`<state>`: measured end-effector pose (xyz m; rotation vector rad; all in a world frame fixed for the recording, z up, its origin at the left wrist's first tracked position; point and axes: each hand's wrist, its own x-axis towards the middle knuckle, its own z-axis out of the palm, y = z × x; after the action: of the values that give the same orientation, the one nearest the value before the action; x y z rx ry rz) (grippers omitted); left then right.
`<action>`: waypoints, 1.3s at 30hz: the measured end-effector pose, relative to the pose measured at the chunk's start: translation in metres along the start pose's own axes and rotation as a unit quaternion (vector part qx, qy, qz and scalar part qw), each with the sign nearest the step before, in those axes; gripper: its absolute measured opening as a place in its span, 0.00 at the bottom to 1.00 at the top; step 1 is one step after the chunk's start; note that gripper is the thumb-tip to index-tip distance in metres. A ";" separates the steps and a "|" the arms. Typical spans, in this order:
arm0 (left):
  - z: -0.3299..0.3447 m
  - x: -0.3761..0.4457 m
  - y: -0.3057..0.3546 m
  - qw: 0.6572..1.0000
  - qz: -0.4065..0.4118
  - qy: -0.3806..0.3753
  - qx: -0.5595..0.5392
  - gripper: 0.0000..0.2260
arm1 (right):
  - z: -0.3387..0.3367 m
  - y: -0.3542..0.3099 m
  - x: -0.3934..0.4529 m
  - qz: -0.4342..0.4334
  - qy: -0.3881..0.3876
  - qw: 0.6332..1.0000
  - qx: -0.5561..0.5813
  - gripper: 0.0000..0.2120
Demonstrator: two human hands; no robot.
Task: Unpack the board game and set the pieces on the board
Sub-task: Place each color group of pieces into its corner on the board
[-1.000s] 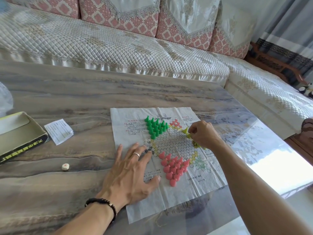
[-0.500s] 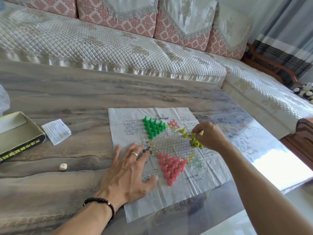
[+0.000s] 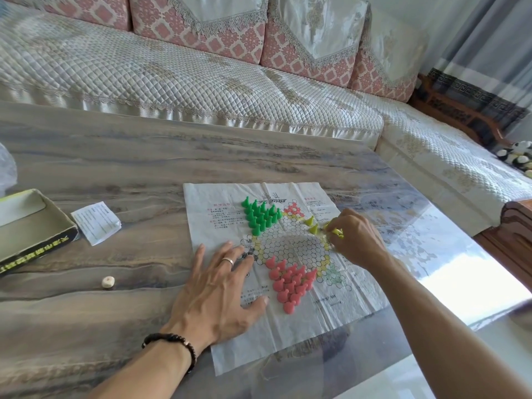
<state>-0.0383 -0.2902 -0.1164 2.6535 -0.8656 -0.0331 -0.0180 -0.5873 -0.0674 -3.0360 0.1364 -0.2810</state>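
A thin paper game board (image 3: pixel 339 300) lies flat on the table. Several green pegs (image 3: pixel 260 214) stand in its far-left corner and several pink pegs (image 3: pixel 290 285) in its near corner. Two yellow pegs (image 3: pixel 311 224) stand on the right point. My right hand (image 3: pixel 355 239) hovers just right of them, fingers closed on more yellow pegs (image 3: pixel 336 232). My left hand (image 3: pixel 214 295) lies flat, fingers spread, pressing the board's left edge.
An open box tray (image 3: pixel 34 228) sits at the table's left edge beside a folded paper slip (image 3: pixel 96 221). A small white die (image 3: pixel 108 282) rests near it. A quilted sofa (image 3: pixel 201 82) runs behind and right of the table.
My right hand has shifted slightly right along the board's right point, and two yellow pegs now stand free of it. My left hand has stayed in place.
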 end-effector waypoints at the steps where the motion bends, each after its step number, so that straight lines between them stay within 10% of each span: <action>1: 0.000 0.000 0.000 1.000 0.000 0.001 0.001 0.36 | -0.001 0.000 0.000 0.017 0.015 0.999 0.025 0.04; 8: 0.001 0.001 0.000 1.000 0.001 0.006 -0.007 0.37 | 0.000 -0.002 0.003 0.138 0.040 0.976 0.163 0.03; 39: 0.001 0.001 0.000 1.000 0.000 0.013 -0.012 0.36 | -0.009 0.014 -0.005 0.099 0.015 0.991 0.085 0.09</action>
<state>-0.0380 -0.2912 -0.1170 2.6265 -0.8517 -0.0098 -0.0255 -0.6019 -0.0612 -2.8220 0.3913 -0.3065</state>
